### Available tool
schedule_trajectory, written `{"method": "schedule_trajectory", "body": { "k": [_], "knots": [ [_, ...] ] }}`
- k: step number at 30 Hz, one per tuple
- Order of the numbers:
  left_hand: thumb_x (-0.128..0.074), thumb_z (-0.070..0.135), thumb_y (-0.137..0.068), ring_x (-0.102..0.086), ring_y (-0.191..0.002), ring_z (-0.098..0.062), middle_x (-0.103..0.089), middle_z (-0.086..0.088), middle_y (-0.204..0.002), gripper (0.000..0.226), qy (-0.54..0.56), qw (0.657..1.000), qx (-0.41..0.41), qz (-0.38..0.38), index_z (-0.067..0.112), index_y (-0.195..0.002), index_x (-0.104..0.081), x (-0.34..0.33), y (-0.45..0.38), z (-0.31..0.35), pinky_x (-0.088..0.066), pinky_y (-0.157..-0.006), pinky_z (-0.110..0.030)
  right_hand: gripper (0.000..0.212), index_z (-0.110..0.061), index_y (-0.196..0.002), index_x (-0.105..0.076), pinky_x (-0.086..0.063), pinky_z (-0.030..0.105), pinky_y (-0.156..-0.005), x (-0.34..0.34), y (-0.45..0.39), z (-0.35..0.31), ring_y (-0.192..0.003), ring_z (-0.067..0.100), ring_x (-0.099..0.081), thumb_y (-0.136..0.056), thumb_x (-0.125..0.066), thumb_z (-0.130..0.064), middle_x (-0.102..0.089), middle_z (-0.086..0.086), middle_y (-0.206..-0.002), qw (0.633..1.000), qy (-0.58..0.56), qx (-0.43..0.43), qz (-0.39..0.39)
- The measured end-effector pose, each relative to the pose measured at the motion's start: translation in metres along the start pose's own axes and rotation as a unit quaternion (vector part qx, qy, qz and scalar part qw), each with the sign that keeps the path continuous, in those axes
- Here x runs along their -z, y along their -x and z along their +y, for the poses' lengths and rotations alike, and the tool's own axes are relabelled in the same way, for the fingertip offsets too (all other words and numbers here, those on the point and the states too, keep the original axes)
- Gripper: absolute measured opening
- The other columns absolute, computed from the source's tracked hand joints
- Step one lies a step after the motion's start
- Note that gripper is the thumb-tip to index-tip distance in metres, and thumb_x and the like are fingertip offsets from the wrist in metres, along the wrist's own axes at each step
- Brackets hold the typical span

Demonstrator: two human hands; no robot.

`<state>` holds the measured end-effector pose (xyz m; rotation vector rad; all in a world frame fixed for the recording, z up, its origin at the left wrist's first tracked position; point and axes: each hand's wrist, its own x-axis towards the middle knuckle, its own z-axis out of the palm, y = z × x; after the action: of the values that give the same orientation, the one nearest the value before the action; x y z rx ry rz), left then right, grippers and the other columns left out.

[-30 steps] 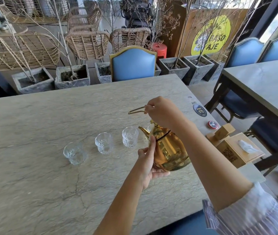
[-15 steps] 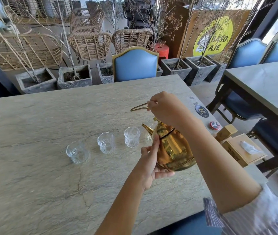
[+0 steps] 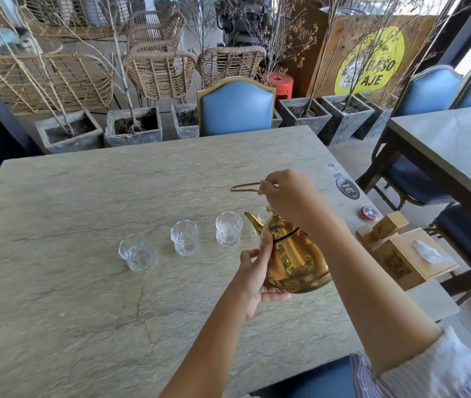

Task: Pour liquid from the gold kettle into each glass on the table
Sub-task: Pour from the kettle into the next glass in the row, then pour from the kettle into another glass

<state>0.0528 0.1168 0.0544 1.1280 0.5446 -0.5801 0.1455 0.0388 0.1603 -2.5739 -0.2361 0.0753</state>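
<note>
A shiny gold kettle (image 3: pixel 297 258) is held just above the stone table (image 3: pixel 85 297), right of centre, its spout pointing left. My right hand (image 3: pixel 288 196) grips the thin wire handle above the lid. My left hand (image 3: pixel 254 278) cups the kettle's left side and base. Three clear patterned glasses stand in a row to the left: one far left (image 3: pixel 136 252), one in the middle (image 3: pixel 185 237), one nearest the spout (image 3: pixel 228 228). Part of another glass (image 3: pixel 261 218) shows behind the spout. All look empty.
A wooden tissue box (image 3: pixel 412 258) and a small wooden block stand at the table's right edge, with a round red disc (image 3: pixel 369 212) and a dark round sticker (image 3: pixel 347 188) behind them. A blue chair (image 3: pixel 237 106) faces the far side. Another table stands at right.
The kettle and both hands have kept their grip and stayed almost still beside the nearest glass. The view has shifted a little.
</note>
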Motion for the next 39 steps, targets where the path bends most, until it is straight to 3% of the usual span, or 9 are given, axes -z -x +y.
{"method": "schedule_trajectory", "body": {
  "k": [8, 13, 16, 19, 23, 27, 32, 37, 39],
  "knots": [
    [-0.065, 0.070, -0.070, -0.073, -0.100, -0.037, -0.062, -0.020, -0.127, 0.088, -0.013, 1.000, 0.005, 0.015, 0.016, -0.134, -0.038, 0.018, -0.013, -0.005, -0.062, -0.082, -0.056, 0.039, 0.004, -0.096, -0.070, -0.037, 0.031, -0.054, -0.022, 0.003, 0.011, -0.066, 0.034, -0.059, -0.098, -0.045, -0.025, -0.072, 0.022, -0.087, 0.999, -0.037, -0.013, 0.008],
    [-0.067, 0.064, -0.076, -0.071, -0.100, -0.035, -0.060, -0.020, -0.131, 0.083, -0.008, 1.000, -0.005, 0.026, 0.017, -0.138, -0.038, 0.030, -0.015, -0.006, -0.061, -0.085, -0.056, 0.037, 0.003, -0.091, -0.071, -0.037, 0.032, -0.053, -0.035, 0.010, 0.014, -0.059, 0.034, -0.055, -0.097, -0.047, -0.024, -0.071, 0.022, -0.077, 0.997, -0.070, -0.011, 0.032],
    [-0.071, 0.066, -0.061, -0.072, -0.101, -0.034, -0.061, -0.019, -0.130, 0.095, -0.013, 0.999, -0.016, 0.033, 0.020, -0.138, -0.040, 0.038, -0.014, -0.005, -0.061, -0.086, -0.055, 0.038, 0.002, -0.089, -0.071, -0.031, 0.028, -0.048, -0.040, 0.016, 0.012, -0.046, 0.021, -0.045, -0.098, -0.047, -0.025, -0.067, 0.018, -0.065, 0.993, -0.106, -0.008, 0.046],
    [-0.074, 0.065, -0.058, -0.073, -0.098, -0.033, -0.065, -0.013, -0.120, 0.097, -0.009, 0.998, -0.026, 0.051, 0.022, -0.138, -0.041, 0.048, -0.013, -0.005, -0.061, -0.087, -0.056, 0.037, 0.002, -0.088, -0.071, -0.025, 0.026, -0.045, -0.045, 0.019, 0.008, -0.040, 0.010, -0.036, -0.098, -0.047, -0.025, -0.051, 0.002, -0.050, 0.990, -0.127, -0.004, 0.053],
    [-0.075, 0.065, -0.056, -0.073, -0.098, -0.034, -0.064, -0.012, -0.118, 0.097, 0.002, 0.997, -0.034, 0.075, 0.023, -0.136, -0.041, 0.060, -0.010, -0.004, -0.063, -0.083, -0.053, 0.036, -0.001, -0.089, -0.073, -0.027, 0.023, -0.045, -0.051, 0.018, -0.003, -0.035, 0.005, -0.042, -0.098, -0.048, -0.025, -0.050, -0.008, -0.046, 0.989, -0.142, 0.011, 0.041],
    [-0.075, 0.065, -0.057, -0.074, -0.096, -0.032, -0.064, -0.016, -0.125, 0.094, 0.019, 0.995, -0.028, 0.094, 0.022, -0.134, -0.042, 0.072, -0.002, -0.003, -0.065, -0.067, -0.044, 0.034, -0.005, -0.091, -0.075, -0.029, 0.022, -0.046, -0.059, 0.014, -0.017, -0.038, 0.004, -0.044, -0.099, -0.049, -0.025, -0.051, -0.012, -0.049, 0.989, -0.143, 0.030, 0.013],
    [-0.070, 0.061, -0.081, -0.074, -0.090, -0.031, -0.064, -0.018, -0.123, 0.076, 0.037, 0.994, -0.006, 0.104, 0.018, -0.137, -0.042, 0.086, 0.001, -0.005, -0.065, -0.076, -0.049, 0.036, 0.000, -0.092, -0.073, -0.033, 0.029, -0.052, -0.073, 0.004, -0.035, -0.057, 0.020, -0.050, -0.099, -0.047, -0.024, -0.068, 0.013, -0.069, 0.991, -0.125, 0.046, -0.022],
    [-0.071, 0.066, -0.073, -0.072, -0.101, -0.040, -0.063, -0.018, -0.122, 0.085, 0.066, 0.993, 0.008, 0.100, 0.017, -0.137, -0.042, 0.093, 0.000, -0.006, -0.063, -0.082, -0.055, 0.038, 0.004, -0.089, -0.070, -0.028, 0.028, -0.047, -0.083, -0.007, -0.048, -0.056, 0.021, -0.046, -0.097, -0.047, -0.025, -0.058, 0.011, -0.065, 0.994, -0.084, 0.038, -0.050],
    [-0.071, 0.067, -0.066, -0.071, -0.105, -0.043, -0.063, -0.017, -0.119, 0.090, 0.075, 0.993, 0.011, 0.093, 0.017, -0.135, -0.042, 0.094, 0.000, -0.005, -0.061, -0.084, -0.057, 0.038, 0.006, -0.090, -0.069, -0.029, 0.027, -0.048, -0.084, -0.011, -0.051, -0.060, 0.023, -0.049, -0.097, -0.047, -0.024, -0.064, 0.015, -0.071, 0.995, -0.077, 0.034, -0.058]
  ]
}}
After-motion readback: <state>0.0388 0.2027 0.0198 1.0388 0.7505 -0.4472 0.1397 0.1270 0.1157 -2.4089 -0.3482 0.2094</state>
